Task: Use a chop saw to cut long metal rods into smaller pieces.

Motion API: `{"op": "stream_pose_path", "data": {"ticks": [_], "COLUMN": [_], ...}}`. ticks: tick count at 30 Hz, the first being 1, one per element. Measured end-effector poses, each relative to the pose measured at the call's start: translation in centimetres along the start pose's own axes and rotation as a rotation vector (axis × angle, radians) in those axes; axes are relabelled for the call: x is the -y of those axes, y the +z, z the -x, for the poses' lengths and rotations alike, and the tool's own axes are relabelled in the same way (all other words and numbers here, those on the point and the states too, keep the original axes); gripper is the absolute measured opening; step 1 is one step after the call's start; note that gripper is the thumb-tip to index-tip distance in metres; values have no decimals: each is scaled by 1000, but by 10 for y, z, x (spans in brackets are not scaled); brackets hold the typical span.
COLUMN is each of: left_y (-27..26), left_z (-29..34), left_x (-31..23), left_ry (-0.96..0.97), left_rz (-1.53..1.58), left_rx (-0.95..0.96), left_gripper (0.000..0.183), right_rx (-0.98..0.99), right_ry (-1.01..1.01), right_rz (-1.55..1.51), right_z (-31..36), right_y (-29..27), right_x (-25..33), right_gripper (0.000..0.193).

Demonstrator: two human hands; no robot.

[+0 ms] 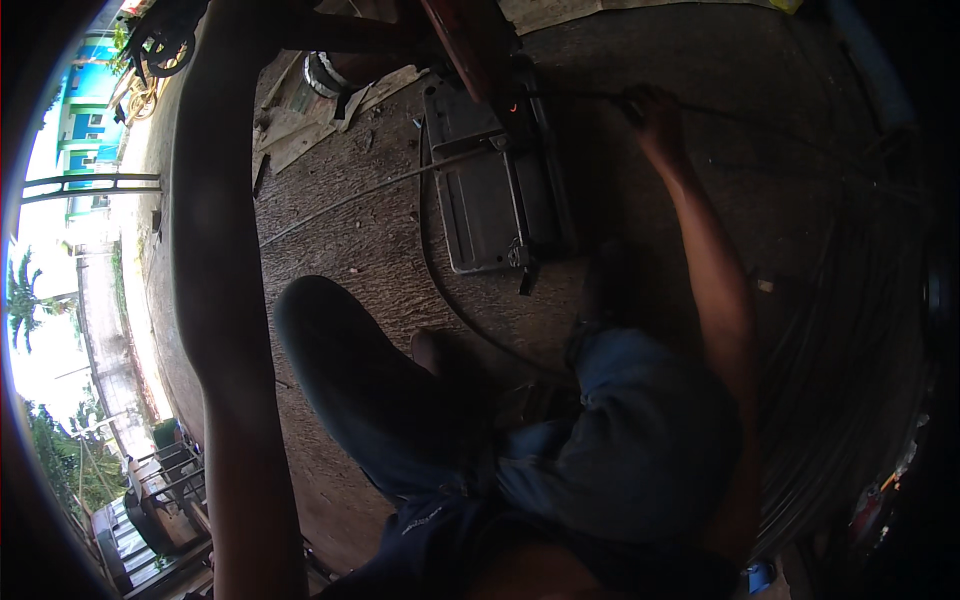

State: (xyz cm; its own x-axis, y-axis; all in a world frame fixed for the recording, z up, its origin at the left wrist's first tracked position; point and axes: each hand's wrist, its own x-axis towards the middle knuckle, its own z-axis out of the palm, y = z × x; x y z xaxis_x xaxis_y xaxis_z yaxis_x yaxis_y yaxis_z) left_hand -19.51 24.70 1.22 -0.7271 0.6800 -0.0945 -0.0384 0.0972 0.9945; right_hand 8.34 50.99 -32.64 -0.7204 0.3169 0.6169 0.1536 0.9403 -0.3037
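A cut-off saw with a dark rectangular base [462, 215] stands on the ground in front of my legs. Its reddish arm [462, 45] slants down over the base, and a small orange glow shows at its lower end. To the right of the saw, my right hand [657, 118] is closed round a thin dark rod [590, 95] that runs in to the saw. My left arm [222, 200] reaches far up the left side. At the upper edge my left hand is dark and cut off, near a dark bar [345, 35] by the saw; its fingers are hidden.
A dark cable [440, 280] curves from the saw toward my feet. Another thin rod [350, 203] runs left from the base. Cardboard-like sheets [300, 135] lie at the upper left. Many long thin rods [835, 390] lie in shadow on the right. My bent knees [320, 310] are close below the saw.
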Motion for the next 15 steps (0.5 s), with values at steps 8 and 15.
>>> {"op": "stream_pose_path", "data": {"ticks": [8, 15], "left_y": [3, 2], "left_z": [3, 8], "left_x": [7, 3], "left_ry": [458, 275], "left_rz": [-607, -284], "left_rx": [166, 92], "left_gripper": [31, 32], "right_rx": [-51, -70], "right_ry": [30, 5], "right_rz": [-18, -42], "right_z": [6, 5], "right_y": [-17, -13], "right_x": [12, 21], "right_gripper": [18, 17]}}
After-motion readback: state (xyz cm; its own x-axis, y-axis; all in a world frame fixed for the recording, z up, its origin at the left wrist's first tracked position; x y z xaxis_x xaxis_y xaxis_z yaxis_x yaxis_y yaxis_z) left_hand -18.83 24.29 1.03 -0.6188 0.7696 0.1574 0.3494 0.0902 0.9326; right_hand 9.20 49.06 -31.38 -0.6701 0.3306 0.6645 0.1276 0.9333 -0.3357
